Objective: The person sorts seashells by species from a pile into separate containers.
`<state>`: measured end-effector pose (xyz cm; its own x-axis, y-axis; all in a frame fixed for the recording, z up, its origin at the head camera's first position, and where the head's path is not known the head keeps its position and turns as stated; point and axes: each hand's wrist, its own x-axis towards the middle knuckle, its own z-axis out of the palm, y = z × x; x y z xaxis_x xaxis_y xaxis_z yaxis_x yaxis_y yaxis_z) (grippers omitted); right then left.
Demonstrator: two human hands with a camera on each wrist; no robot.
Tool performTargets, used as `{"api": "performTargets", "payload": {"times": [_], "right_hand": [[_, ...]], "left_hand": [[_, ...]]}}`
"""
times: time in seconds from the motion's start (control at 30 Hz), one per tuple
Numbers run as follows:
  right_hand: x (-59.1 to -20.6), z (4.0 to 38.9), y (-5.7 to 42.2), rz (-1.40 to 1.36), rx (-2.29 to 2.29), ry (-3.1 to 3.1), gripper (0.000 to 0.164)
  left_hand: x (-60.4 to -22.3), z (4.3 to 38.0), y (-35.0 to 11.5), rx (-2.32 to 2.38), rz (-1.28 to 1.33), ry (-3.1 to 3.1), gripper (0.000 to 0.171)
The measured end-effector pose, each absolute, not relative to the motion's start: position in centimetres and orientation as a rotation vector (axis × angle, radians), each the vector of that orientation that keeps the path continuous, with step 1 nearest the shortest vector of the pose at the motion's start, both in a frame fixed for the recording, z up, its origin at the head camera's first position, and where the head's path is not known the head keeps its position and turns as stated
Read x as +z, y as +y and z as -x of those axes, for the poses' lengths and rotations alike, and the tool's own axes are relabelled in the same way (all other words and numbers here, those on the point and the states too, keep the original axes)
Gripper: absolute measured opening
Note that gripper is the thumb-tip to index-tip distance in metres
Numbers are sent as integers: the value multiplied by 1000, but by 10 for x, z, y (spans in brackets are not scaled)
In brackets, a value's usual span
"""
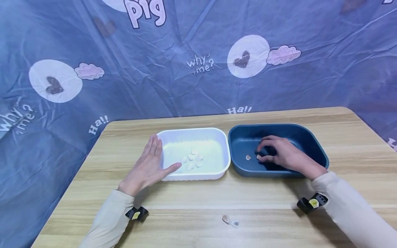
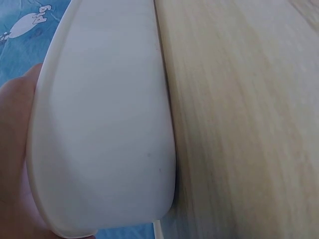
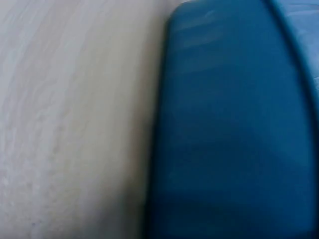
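Note:
My left hand rests against the left end of the white box, its fingers straight along the rim and its thumb reaching over the near edge. Inside lie several small whitish shell-like pieces. Over the dark blue box, my right hand reaches in with bent fingers. Its thumb tip is at a small pale shell-like piece, and a slight gap shows between that piece and the index fingertip. Another such piece lies to its left. The right wrist view is blurred and shows only the dark blue box's outer wall.
Both boxes stand side by side on a wooden table. Near its front lies a small brown and clear object, its kind unclear. Behind the table hangs a blue printed cloth.

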<state>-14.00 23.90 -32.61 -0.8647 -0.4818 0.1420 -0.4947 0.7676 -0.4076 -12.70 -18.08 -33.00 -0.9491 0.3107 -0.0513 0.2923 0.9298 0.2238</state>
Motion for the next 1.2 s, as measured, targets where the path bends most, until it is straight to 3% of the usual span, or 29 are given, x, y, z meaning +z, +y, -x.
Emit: {"api": "performTargets", "payload": {"times": [0.23, 0.53, 0.77, 0.97, 1.2], "right_hand": [[-308, 113, 238, -772, 752, -2693, 24], [-304, 76, 219, -936, 904, -2456, 39], [-325, 56, 195, -1125, 1200, -2462, 38], [-351, 48, 180, -1356, 1215, -2500, 28], [-363, 44, 174, -1604, 1073, -2532, 36]], "left_hand": [[-331, 127, -181, 320, -474, 2996, 111], [-332, 128, -181, 334, -472, 2990, 111], [-333, 129, -182, 338, -470, 2997, 111], [-332, 129, -182, 338, -463, 2990, 112], [-332, 129, -182, 323, -455, 2985, 111]]}}
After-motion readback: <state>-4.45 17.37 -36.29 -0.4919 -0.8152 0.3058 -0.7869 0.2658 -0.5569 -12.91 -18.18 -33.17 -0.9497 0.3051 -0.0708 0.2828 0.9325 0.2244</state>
